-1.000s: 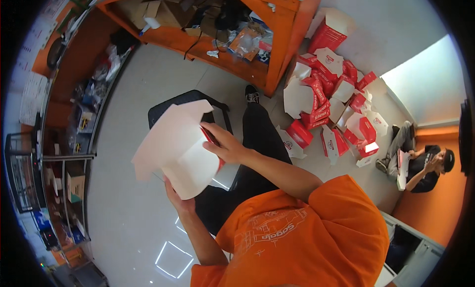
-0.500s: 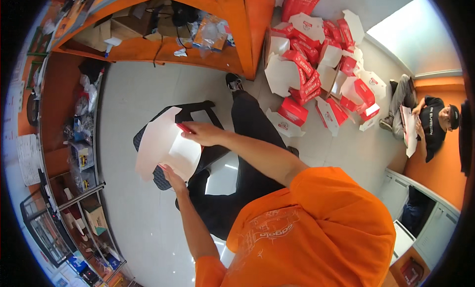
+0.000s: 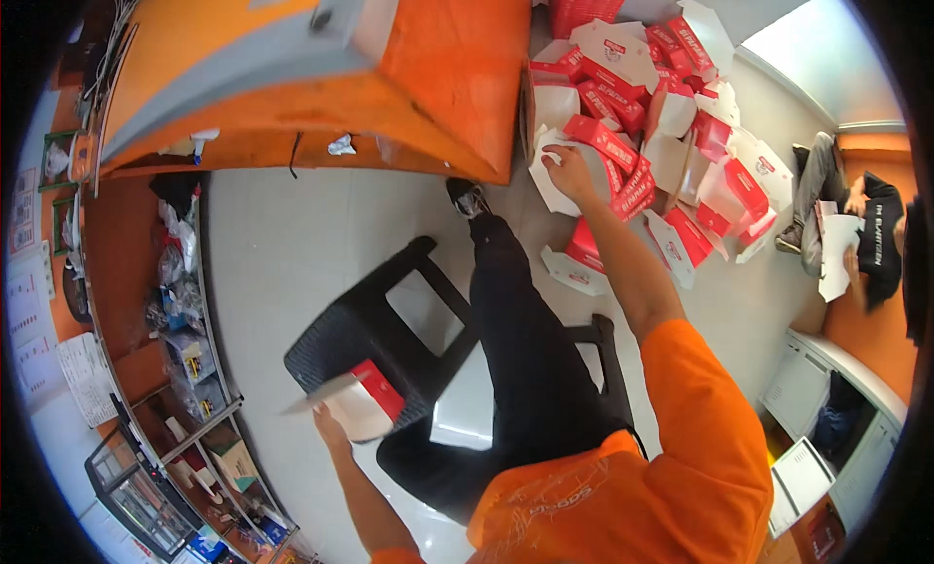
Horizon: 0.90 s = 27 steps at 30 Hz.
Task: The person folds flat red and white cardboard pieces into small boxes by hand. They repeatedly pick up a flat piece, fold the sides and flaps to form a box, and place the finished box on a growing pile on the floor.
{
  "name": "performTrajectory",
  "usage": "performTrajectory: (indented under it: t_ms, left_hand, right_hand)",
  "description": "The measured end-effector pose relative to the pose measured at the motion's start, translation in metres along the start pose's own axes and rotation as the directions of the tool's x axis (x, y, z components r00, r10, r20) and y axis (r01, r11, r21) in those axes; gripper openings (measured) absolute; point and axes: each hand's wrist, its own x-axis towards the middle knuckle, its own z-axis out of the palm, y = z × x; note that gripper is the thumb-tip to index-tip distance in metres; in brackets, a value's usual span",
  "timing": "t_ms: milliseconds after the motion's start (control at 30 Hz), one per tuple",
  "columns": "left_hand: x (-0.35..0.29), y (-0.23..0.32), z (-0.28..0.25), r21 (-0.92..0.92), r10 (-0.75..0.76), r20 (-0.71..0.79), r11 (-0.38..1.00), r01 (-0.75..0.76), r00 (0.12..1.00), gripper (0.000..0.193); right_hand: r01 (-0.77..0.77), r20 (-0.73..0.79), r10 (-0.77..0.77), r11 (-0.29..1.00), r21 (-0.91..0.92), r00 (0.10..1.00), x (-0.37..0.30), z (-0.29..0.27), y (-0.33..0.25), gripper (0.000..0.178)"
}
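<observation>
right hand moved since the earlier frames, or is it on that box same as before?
Yes. The right hand has left the folded box, which only the left hand holds by the black chair, and reached out to the box pile on the floor.

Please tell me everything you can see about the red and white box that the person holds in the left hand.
The folded red and white cardboard box looks like thin carton, red outside and white inside. Its flat white lid flap stands open, pointing left. It is held tilted in the air above the black plastic chair, at the lower left. The left hand grips it from below; nothing else touches it.
</observation>
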Motion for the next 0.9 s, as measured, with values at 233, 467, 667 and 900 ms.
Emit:
performTrajectory:
  t_ms: [233,467,667,900]
  left_hand:
    - [-0.068,-0.014,0.042,0.155,0.009,-0.122,0.988,0.010,0.993,0.060]
    - [-0.138,0.041,0.124,-0.067,-0.033,-0.149,0.997,0.024,0.988,0.056]
    - [-0.116,0.042,0.139,-0.223,-0.104,-0.276,0.974,0.042,0.955,0.054]
    - [-0.146,0.071,0.150,-0.049,0.064,-0.547,0.993,-0.109,0.835,0.042]
  right_hand:
    - [0.036,0.111,-0.025,0.994,-0.102,0.993,0.068,0.044,0.017,0.050]
    - [0.174,-0.533,-0.173,0.984,-0.048,0.828,0.079,-0.028,-0.010,0.039]
    - [0.278,-0.448,-0.242,0.960,0.015,0.860,-0.001,-0.169,-0.067,0.038]
    - [-0.078,0.168,-0.216,0.372,0.925,0.962,-0.186,-0.237,-0.190,0.037]
